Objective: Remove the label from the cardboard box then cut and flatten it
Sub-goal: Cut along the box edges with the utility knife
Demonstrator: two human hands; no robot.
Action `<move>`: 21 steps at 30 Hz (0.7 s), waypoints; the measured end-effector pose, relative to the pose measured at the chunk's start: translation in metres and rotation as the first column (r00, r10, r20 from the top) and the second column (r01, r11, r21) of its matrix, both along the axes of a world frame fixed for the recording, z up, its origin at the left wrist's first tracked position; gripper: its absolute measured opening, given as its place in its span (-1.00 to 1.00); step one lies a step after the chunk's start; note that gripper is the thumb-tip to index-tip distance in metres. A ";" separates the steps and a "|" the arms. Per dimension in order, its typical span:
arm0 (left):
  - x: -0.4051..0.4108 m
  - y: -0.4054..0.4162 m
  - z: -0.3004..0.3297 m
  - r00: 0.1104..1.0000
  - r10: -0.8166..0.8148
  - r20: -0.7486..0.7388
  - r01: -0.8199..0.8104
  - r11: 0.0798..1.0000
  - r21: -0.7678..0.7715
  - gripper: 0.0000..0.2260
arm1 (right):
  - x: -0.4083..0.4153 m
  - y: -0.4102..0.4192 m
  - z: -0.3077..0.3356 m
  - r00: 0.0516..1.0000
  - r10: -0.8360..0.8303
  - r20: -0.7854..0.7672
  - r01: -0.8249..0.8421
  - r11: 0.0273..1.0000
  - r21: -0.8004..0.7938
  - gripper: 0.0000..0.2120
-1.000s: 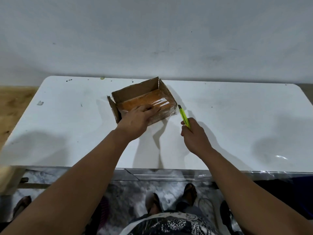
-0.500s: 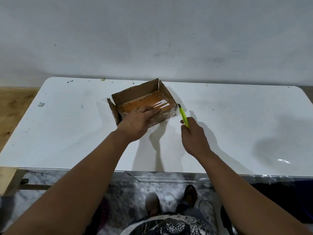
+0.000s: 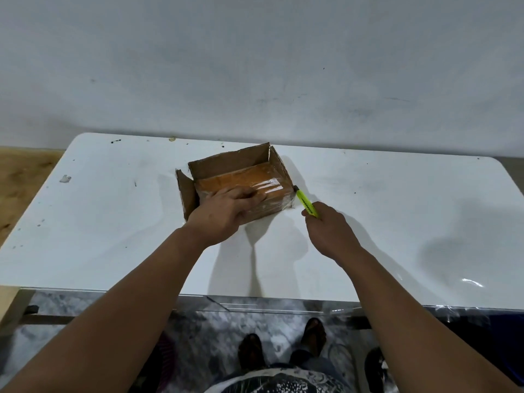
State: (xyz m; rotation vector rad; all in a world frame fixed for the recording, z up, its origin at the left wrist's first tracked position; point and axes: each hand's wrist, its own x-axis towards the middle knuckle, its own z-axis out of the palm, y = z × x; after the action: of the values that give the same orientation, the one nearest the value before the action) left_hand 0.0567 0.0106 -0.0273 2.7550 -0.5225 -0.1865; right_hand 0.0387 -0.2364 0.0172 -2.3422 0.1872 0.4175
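A small brown cardboard box [image 3: 241,163] lies on the white table [image 3: 397,211], its flaps standing up at the back and left, its near face covered in shiny tape. My left hand [image 3: 226,211] presses down on the box's top and near-left edge. My right hand [image 3: 331,231] grips a yellow-green utility knife [image 3: 305,203]. The knife's dark tip touches the box's near right corner.
The table's near edge [image 3: 255,297] runs across below my forearms, with my feet on a patterned floor under it. A grey wall stands right behind the table. Wooden floor shows at the far left. Small specks and a scrap [image 3: 65,179] dot the tabletop.
The right hand and knife have held at the box's right corner, shifting only slightly. The left hand stays pressed on the box. The view has tilted a little.
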 end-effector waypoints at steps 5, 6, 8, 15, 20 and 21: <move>0.001 0.010 0.005 1.000 -0.027 0.012 0.026 0.999 0.020 -0.53 | 0.002 -0.001 0.007 0.998 0.035 -0.056 -0.037 0.999 -0.025 -0.74; 0.001 0.012 0.005 0.999 -0.038 0.036 0.036 0.998 0.043 -0.53 | 0.002 -0.001 0.008 0.996 0.039 -0.080 -0.041 0.999 -0.017 -0.73; 0.001 0.015 0.007 0.996 -0.061 0.062 0.056 0.995 0.083 -0.53 | 0.003 -0.001 0.009 0.989 0.031 -0.148 -0.028 0.999 0.027 -0.70; 0.006 0.024 0.003 0.993 -0.088 0.076 0.077 0.987 0.142 -0.55 | 0.011 0.002 0.025 0.821 -0.037 -0.570 0.294 0.882 0.367 -0.80; 0.007 0.024 0.003 0.995 -0.077 0.069 0.067 0.989 0.130 -0.51 | 0.009 0.003 0.029 0.851 0.003 -0.525 0.214 0.911 0.351 -0.91; 0.007 0.024 0.003 0.996 -0.066 0.067 0.058 0.991 0.119 -0.52 | 0.006 0.006 0.026 0.884 -0.005 -0.468 0.182 0.925 0.333 -0.88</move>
State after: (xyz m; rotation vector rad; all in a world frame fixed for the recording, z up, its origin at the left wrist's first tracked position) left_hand 0.0634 0.0342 -0.0243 2.8696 -0.6357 -0.1385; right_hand 0.0452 -0.2306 0.0428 -1.8231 0.4111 0.8797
